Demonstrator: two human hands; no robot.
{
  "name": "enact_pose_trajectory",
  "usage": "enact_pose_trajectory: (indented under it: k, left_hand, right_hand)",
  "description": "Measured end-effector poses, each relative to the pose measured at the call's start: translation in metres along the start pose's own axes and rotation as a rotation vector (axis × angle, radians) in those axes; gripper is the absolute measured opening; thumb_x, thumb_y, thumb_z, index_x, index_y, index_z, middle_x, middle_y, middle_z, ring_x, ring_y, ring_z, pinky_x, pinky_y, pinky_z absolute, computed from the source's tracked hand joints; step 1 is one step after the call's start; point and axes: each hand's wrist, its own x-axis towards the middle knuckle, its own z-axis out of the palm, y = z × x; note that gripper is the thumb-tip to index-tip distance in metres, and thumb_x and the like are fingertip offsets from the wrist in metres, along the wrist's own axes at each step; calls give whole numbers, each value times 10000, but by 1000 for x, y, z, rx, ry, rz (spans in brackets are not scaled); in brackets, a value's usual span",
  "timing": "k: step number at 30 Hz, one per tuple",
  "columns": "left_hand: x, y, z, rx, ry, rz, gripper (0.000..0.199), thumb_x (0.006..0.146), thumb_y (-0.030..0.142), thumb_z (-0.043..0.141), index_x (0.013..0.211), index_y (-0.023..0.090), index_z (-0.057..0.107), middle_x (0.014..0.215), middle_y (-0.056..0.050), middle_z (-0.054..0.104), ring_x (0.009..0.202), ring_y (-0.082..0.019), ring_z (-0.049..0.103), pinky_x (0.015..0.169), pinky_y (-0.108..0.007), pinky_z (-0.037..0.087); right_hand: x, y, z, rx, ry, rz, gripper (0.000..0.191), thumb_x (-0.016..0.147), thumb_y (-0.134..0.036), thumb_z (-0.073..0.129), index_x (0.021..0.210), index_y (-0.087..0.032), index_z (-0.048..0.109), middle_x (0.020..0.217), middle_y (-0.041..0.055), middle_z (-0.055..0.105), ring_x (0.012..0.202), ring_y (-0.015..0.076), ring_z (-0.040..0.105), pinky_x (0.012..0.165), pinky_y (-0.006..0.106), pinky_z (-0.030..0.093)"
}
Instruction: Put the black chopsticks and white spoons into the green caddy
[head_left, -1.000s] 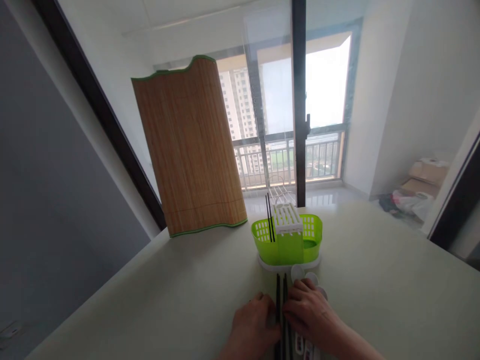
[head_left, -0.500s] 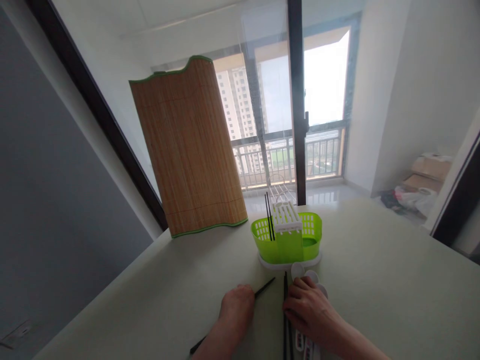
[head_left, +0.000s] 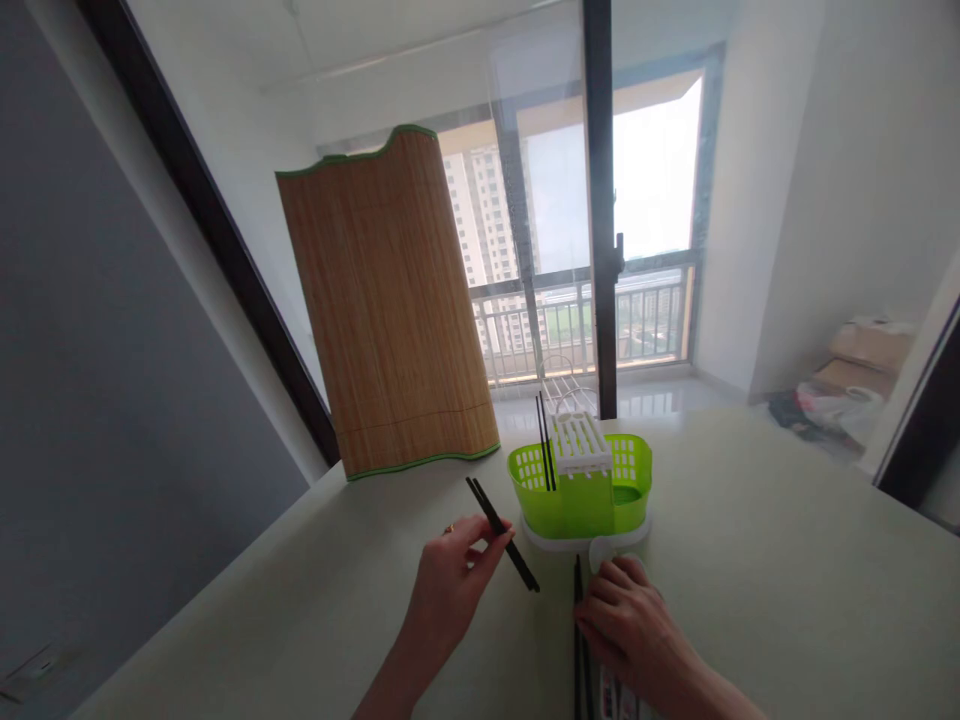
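My left hand (head_left: 457, 560) pinches a pair of black chopsticks (head_left: 491, 510), tilted, left of the green basket. My right hand (head_left: 626, 610) rests palm down at the table's front, its fingers bent over white spoons (head_left: 601, 552) and touching more black chopsticks (head_left: 578, 640) that lie beside it. The spoons' handles are partly hidden under this hand. Just beyond the hands stands the bright green basket (head_left: 581, 510) on a white base, with a white slotted rack (head_left: 579, 440) over its middle. Two black chopsticks (head_left: 546, 445) stand upright in its left compartment.
A bamboo mat (head_left: 390, 320) with green edging stands at the table's back left. The pale table (head_left: 750, 560) reaches a glass door with a dark frame (head_left: 601, 200). Boxes and bags (head_left: 855, 375) lie on the floor at the far right.
My left hand has lifted the chopsticks and moved up, turning them to slant the other way. The right hand remains over the spoons and chopsticks. The whole view has shifted slightly.
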Motion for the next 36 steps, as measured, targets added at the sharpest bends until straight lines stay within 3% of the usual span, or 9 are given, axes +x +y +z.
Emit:
enact_pose_trajectory:
  k: [3, 7, 12, 17, 23, 28, 36]
  left_hand:
    - [2, -11, 10, -65, -17, -17, 239, 836, 398, 558, 943, 234, 697, 918, 7, 735, 852, -162, 680, 753, -223, 531]
    - [5, -18, 16, -120, -58, -37, 237, 830, 393, 566, 938, 218, 684, 879, 5, 742, 820, -170, 690, 722, -224, 536]
    - [9, 2, 7, 22, -98, 10, 230, 854, 367, 511, 955, 235, 672, 924, 8, 738, 826, -163, 687, 740, -209, 518]
    - [14, 19, 10, 115, -245, 57, 144, 839, 285, 505, 868, 242, 640, 838, 23, 725, 776, -154, 677, 664, -182, 482]
    - [13, 21, 24, 3, -282, 81, 134, 839, 256, 490, 856, 219, 617, 775, 21, 692, 714, -133, 650, 630, -170, 469]
    - [4, 21, 32, -51, -282, 127, 137, 839, 238, 509, 872, 192, 633, 766, 13, 683, 698, -133, 635, 636, -182, 470]
    - [-2, 20, 28, -84, -278, 132, 126, 835, 206, 525, 888, 202, 639, 783, 22, 684, 720, -128, 655, 666, -178, 480]
  right_hand:
    - [-1, 1, 1, 12, 8, 4, 138, 873, -191, 537, 760, -239, 599, 731, -3, 580, 776, 191, 490, 777, 366, 303]
    - [-1, 1, 3, 16, 31, -8, 147, 874, -194, 528, 749, -237, 591, 725, -3, 574, 771, 192, 484, 767, 366, 300]
    - [1, 1, 2, 19, 35, -24, 152, 887, -187, 506, 787, -236, 608, 726, 1, 575, 759, 187, 485, 759, 362, 296]
    - [1, -1, -1, 4, 21, -24, 150, 888, -179, 510, 784, -231, 605, 734, 5, 577, 764, 190, 490, 755, 359, 297]
    - [-1, 1, 3, 31, 7, 46, 113, 866, -181, 540, 907, -245, 625, 788, 13, 610, 809, 211, 503, 798, 377, 304]
    - [-2, 0, 5, 50, -44, 71, 265, 830, -202, 583, 1090, -234, 613, 884, 36, 644, 866, 232, 522, 833, 384, 312]
    - [0, -1, 2, 96, -104, 75, 249, 823, -231, 592, 1070, -248, 620, 918, 29, 647, 885, 237, 527, 833, 384, 320]
